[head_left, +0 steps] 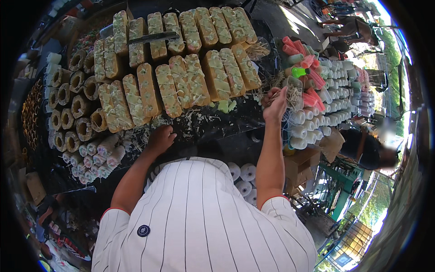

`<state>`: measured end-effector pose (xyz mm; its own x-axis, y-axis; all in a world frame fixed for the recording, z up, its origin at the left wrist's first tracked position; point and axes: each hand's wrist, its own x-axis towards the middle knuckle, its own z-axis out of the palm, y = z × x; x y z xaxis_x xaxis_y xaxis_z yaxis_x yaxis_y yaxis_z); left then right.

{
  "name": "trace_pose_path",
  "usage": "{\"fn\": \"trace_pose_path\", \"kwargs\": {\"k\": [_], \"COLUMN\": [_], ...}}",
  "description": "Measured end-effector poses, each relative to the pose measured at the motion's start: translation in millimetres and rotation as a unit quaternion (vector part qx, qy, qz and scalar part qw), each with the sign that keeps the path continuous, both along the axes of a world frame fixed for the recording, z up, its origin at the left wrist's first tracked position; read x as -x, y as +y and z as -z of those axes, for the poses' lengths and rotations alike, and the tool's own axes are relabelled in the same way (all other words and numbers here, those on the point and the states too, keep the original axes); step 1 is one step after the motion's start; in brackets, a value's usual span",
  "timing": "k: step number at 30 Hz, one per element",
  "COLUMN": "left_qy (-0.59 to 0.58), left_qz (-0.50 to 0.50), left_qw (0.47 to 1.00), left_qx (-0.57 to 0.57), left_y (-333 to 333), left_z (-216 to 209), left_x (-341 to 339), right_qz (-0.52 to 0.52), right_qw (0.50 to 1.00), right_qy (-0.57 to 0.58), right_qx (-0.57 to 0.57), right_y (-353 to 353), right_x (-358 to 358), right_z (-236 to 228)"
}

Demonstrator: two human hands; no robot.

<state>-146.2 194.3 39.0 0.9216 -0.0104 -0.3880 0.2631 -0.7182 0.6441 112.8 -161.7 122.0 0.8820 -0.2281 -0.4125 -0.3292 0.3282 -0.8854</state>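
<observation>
My right hand (275, 103) is closed, its fingers pinched around thin straw-like strands beside a clear tub (290, 84). More pale strands (294, 96) fill that tub. Close to the table's front edge, my left hand (161, 138) rests with curled fingers; its palm is hidden, so I cannot tell whether anything is in it. Beyond it stand tan rounded blocks (147, 90) in two rows, streaked with pale green. Scattered pale shreds (195, 119) and a green scrap (226, 105) lie on the black table cover between my hands.
Hollow tan tubes (80, 105) are stacked at the left, with wrapped white rolls (97, 158) in front. A dark flat bar (154, 37) lies across the far blocks. Pink rolls (316, 79), a green-capped bottle (299, 71) and white spools (312, 122) crowd the right.
</observation>
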Motion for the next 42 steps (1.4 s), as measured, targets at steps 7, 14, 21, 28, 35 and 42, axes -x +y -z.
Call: {"fn": "trace_pose_path", "kwargs": {"k": [7, 14, 21, 28, 35, 42], "left_qy": [-0.012, -0.006, -0.15, -0.216, -0.297, -0.257], "left_qz": [-0.096, -0.272, -0.539, -0.51, -0.388, -0.287], "left_qw": [0.994, 0.957, 0.806, 0.827, 0.872, 0.922], "left_qx": [-0.049, -0.103, -0.194, -0.098, -0.022, -0.041], "left_y": [-20.1, -63.5, -26.7, 39.0, 90.4, 134.4], "left_z": [-14.0, -58.7, -96.6, -84.0, -52.3, -75.7], "left_x": [8.5, 39.2, 48.7, 36.6, 43.7, 43.9], "right_qz": [-0.148, -0.144, -0.337, -0.456, -0.464, -0.446], "right_qw": [0.8, 0.8, 0.858, 0.64, 0.464, 0.465], "right_qy": [-0.307, -0.252, -0.3, -0.477, -0.52, -0.481], "right_qx": [0.494, 0.525, 0.246, 0.393, 0.547, 0.595], "right_y": [17.9, 27.8, 78.6, 234.9, 345.8, 340.1], "right_x": [-213.0, -189.1, -107.6, -67.3, -91.8, -80.0], "right_z": [2.2, 2.3, -24.0, -83.8, -56.0, -54.8]}}
